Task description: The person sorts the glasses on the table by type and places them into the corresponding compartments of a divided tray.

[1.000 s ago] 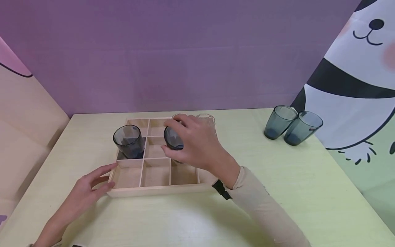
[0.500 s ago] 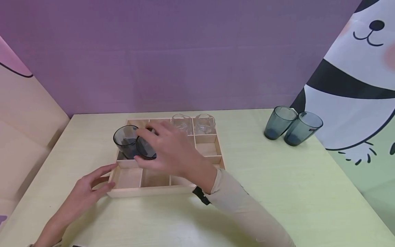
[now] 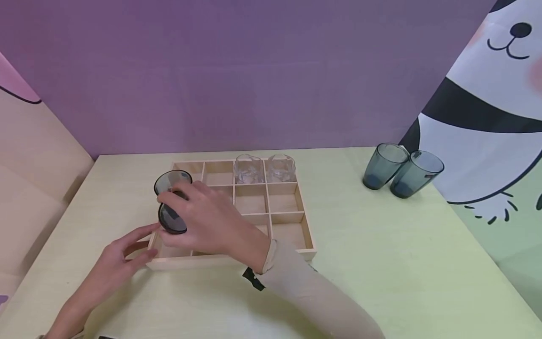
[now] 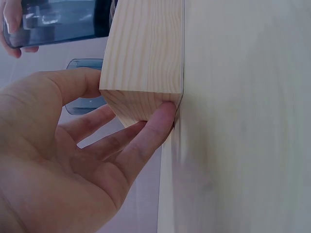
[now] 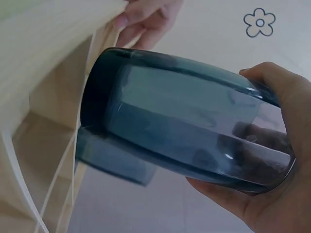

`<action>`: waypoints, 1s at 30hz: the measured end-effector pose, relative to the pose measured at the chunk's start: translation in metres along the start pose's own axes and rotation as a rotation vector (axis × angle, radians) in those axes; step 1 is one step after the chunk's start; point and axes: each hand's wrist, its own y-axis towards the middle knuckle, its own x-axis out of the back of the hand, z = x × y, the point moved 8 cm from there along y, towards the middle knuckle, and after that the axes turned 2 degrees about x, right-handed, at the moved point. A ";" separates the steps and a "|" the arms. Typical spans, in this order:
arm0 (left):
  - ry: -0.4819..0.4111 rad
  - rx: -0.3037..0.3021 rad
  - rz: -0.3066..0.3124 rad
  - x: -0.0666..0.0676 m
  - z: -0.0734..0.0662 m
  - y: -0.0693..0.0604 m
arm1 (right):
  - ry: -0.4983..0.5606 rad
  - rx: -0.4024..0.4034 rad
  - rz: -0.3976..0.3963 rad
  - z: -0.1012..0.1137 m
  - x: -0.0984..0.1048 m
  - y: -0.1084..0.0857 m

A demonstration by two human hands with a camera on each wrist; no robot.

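Observation:
My right hand (image 3: 207, 219) grips a dark blue-grey glass (image 3: 171, 219) near its rim, above the front left part of the wooden compartment tray (image 3: 203, 262). In the right wrist view the held glass (image 5: 189, 116) is seen from the side, its base toward the tray. Another dark glass (image 3: 169, 181) stands in the tray's left column, just behind the held one and partly hidden. At the tray's front left corner, my left hand (image 3: 120, 259) touches the outer wall; the left wrist view shows its fingers (image 4: 153, 126) and thumb against the wooden corner (image 4: 143, 53).
Two clear glasses (image 3: 248, 170) (image 3: 281, 169) sit in the back row's right compartments. Two blue-grey glasses (image 3: 383, 167) (image 3: 416, 174) stand close together at the table's back right. Behind the table (image 3: 381, 263) rises a purple wall.
The right hand has carried its glass leftward and toward the front left compartment, uncovering the clear glasses and the tray's right side. The left hand has kept its place at the corner.

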 end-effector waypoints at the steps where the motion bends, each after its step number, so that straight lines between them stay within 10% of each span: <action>1: -0.002 0.003 0.002 0.000 0.000 0.000 | 0.009 0.006 0.003 0.002 -0.002 0.001; 30: 0.163 0.012 -0.064 0.006 0.002 -0.003 | -0.066 0.050 -0.003 0.028 -0.042 0.028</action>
